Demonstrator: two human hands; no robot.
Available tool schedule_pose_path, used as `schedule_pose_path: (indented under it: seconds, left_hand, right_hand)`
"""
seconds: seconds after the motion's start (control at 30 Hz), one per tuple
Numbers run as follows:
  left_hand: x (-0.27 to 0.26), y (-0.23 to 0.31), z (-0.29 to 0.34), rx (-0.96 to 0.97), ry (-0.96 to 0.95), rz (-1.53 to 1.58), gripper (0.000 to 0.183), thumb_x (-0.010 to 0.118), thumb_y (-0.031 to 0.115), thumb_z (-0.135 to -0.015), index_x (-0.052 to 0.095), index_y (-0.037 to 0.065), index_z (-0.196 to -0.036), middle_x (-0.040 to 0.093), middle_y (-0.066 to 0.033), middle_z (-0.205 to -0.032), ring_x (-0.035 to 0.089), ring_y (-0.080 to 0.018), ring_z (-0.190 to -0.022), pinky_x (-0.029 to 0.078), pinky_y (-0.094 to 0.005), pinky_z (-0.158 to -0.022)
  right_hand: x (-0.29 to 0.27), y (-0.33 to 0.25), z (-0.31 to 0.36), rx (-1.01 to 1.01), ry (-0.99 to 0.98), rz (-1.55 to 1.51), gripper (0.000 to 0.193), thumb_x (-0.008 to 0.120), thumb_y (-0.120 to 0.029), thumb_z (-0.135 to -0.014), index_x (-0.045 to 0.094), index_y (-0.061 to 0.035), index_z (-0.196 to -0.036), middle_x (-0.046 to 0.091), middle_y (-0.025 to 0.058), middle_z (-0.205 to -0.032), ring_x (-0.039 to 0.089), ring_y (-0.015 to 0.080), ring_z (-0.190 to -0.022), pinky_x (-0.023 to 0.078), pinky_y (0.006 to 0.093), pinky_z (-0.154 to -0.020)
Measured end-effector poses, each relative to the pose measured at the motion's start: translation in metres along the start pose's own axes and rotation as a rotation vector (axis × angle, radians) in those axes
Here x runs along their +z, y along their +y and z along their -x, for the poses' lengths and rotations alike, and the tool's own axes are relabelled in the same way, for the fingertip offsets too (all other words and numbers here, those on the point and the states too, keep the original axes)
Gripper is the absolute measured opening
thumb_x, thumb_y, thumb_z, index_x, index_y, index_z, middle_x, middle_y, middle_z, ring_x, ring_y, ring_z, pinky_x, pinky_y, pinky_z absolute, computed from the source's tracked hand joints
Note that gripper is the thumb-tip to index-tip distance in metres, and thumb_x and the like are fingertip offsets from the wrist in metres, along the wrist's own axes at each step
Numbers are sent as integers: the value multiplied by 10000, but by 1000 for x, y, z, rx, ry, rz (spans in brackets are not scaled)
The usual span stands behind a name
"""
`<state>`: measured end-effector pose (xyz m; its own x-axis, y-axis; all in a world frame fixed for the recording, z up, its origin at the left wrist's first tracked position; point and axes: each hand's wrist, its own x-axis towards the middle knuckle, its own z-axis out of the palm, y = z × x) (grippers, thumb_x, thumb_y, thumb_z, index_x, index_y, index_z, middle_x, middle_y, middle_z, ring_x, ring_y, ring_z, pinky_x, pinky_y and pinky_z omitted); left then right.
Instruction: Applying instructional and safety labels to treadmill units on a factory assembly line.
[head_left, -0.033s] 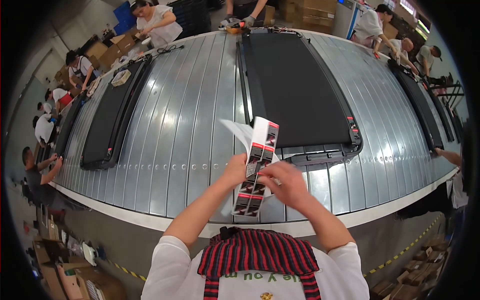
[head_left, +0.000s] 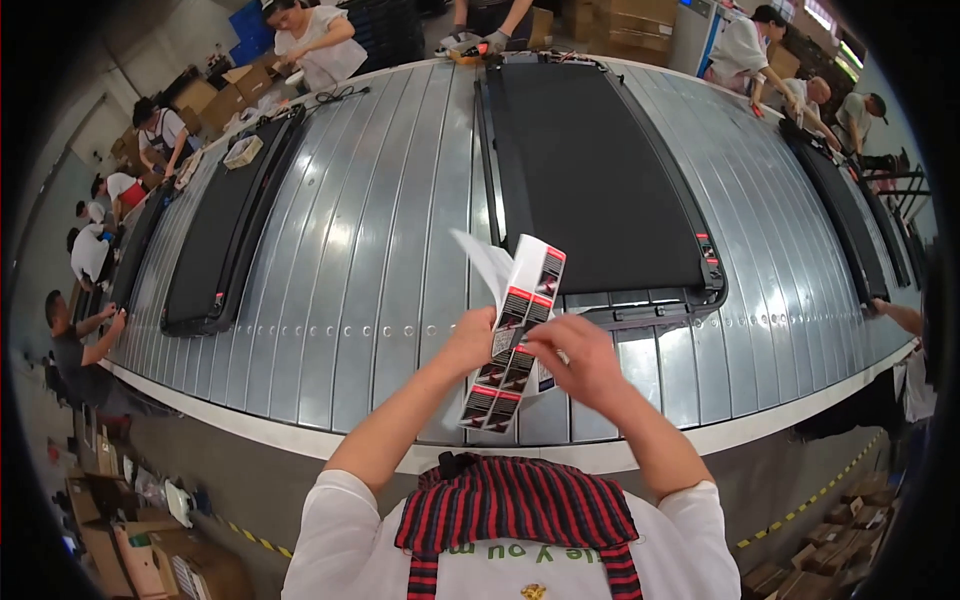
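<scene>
**Labels in Hand, Most Remain on Their Sheet**

We hold a label sheet point(head_left: 507, 350) above the near edge of the metal-slatted counter point(head_left: 400, 200), just in front of a flat black treadmill point(head_left: 605, 180). Our left hand point(head_left: 472, 342) has its grip closed on the sheet's left side. Our right hand point(head_left: 582, 362) brings its bent fingertips to the middle of the sheet; because they cover the spot, we cannot tell whether this grip is closed on a label.

We judge that the work is at an early stage. Red-and-black labels remain above and below our right fingertips, and none is seen fully off the sheet. The treadmill's near right corner already carries small red-and-black stickers point(head_left: 706, 250), but they are too small for us to say if they are of the same kind.

Compared with the earlier frame, the sheet leans slightly more, its top end moved to the right and its bottom end to the left. Our right hand sits a little higher. The treadmill lies almost the same.
</scene>
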<state>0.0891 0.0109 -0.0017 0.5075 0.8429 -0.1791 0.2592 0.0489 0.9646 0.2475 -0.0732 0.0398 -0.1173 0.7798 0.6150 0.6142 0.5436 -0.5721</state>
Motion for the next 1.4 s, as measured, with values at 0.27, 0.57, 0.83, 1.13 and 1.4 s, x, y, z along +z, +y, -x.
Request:
schedule_pose_path:
  seconds: [0.27, 0.57, 0.83, 1.13, 1.4]
  left_hand:
    - [-4, -8, -11, -41, -127, -186, 281, 670, 208, -701, 579, -6, -858, 596, -34, -733, 512, -80, -685, 440, -265, -613]
    - [-82, -20, 2, -647, -466, -521, 199, 585, 112, -748, 602, 60, -940, 615, -81, -761, 549, -125, -699, 450, -298, -657]
    - [-110, -95, -24, -120, -506, -1099, 91, 543, 118, -707, 564, 43, -755, 597, -126, -728, 560, -356, -753, 441, -428, -628]
    - [-94, -99, -61, 424, -335, -1127, 43, 487, 44, -682, 497, 61, -720, 534, -83, -751, 547, -270, -764, 409, -373, -652]
    - [-78, -86, -95, 605, -295, -1087, 58, 481, 60, -701, 487, 76, -757, 486, -60, -752, 523, -222, -755, 397, -342, -658]
  right_hand:
    - [9, 35, -21, -164, -282, 82, 120, 632, -98, -684, 598, -95, -799, 531, 28, -708, 532, 211, -632, 438, 324, -514]
    - [-7, 94, -44, 551, -54, -379, 54, 630, -51, -727, 621, -8, -760, 519, -12, -600, 460, 55, -577, 367, 212, -502]
    - [59, 191, -71, 1105, -47, -673, 122, 621, -115, -756, 587, 2, -744, 427, -34, -511, 337, 42, -418, 205, 200, -365]
    - [98, 221, -74, 1302, -138, -675, 120, 615, -96, -754, 573, -13, -679, 422, -19, -478, 323, 46, -384, 195, 204, -343]
    - [103, 222, -81, 1334, -142, -597, 116, 634, -101, -744, 582, -16, -685, 435, -17, -480, 329, 40, -375, 204, 199, -331]
